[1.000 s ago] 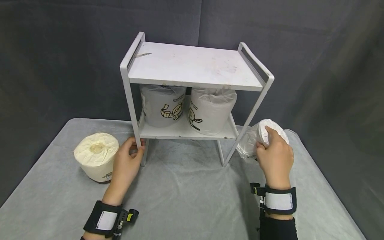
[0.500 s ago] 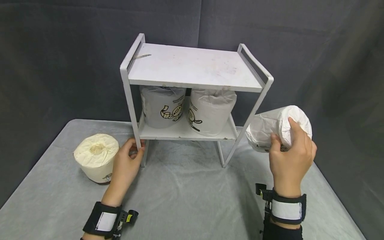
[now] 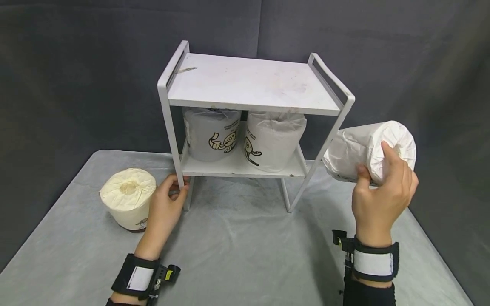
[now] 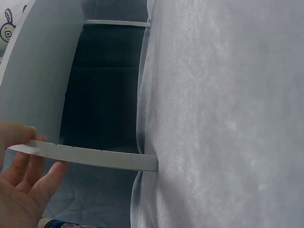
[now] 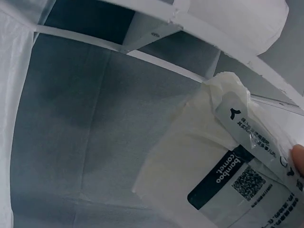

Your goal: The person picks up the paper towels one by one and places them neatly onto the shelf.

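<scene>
Grey cloth worktop (image 3: 249, 263): white wrapped roll (image 3: 353, 146) could be dropped if pinching right fingers (image 3: 391, 157) slip. White metal leg (image 4: 104, 159): gripped by left fingers (image 4: 50, 182).

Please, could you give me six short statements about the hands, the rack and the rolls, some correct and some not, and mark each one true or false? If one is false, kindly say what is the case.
1. The left hand grips a leg of the rack. True.
2. The right hand holds a roll. True.
3. The held roll is upright. False: it is tilted well over.
4. Two rolls stand on the lower shelf. True.
5. The cream roll is on the top shelf. False: it stands on the table.
6. The held roll's dark label is without writing. False: it reads "bamboo comet".
</scene>
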`<state>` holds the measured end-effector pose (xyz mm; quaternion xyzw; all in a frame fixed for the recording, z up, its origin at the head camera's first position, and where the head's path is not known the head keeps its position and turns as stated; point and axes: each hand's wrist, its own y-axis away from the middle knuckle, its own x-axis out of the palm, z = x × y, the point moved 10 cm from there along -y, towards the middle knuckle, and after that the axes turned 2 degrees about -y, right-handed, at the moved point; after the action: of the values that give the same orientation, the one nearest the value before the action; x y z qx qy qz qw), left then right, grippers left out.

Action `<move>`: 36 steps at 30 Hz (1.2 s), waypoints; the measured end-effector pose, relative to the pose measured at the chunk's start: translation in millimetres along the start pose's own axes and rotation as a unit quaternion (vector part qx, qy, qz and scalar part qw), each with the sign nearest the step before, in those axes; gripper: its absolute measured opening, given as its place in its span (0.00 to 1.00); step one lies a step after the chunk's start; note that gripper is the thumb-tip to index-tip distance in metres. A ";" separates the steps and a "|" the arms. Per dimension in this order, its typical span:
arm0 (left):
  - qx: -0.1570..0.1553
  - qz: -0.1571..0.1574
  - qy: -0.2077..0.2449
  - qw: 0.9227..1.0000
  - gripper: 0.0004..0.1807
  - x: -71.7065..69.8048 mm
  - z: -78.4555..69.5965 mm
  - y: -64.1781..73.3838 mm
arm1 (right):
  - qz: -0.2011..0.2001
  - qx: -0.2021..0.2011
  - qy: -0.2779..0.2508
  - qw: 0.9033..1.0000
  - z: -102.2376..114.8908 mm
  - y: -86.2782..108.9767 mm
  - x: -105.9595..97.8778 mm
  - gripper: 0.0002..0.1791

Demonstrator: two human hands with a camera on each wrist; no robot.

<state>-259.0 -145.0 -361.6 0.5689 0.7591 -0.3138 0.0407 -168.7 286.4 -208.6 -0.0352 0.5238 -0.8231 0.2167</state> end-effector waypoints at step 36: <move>-0.012 0.015 0.000 1.000 0.08 1.5 1.7 0.3 | 0.044 -0.108 0.027 0.993 48.7 -80.3 -2.0 0.27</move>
<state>-259.8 -144.6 -363.7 0.5794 0.7544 -0.3042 0.0519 -178.7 274.6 -115.9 -0.0125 0.6162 -0.7520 0.2336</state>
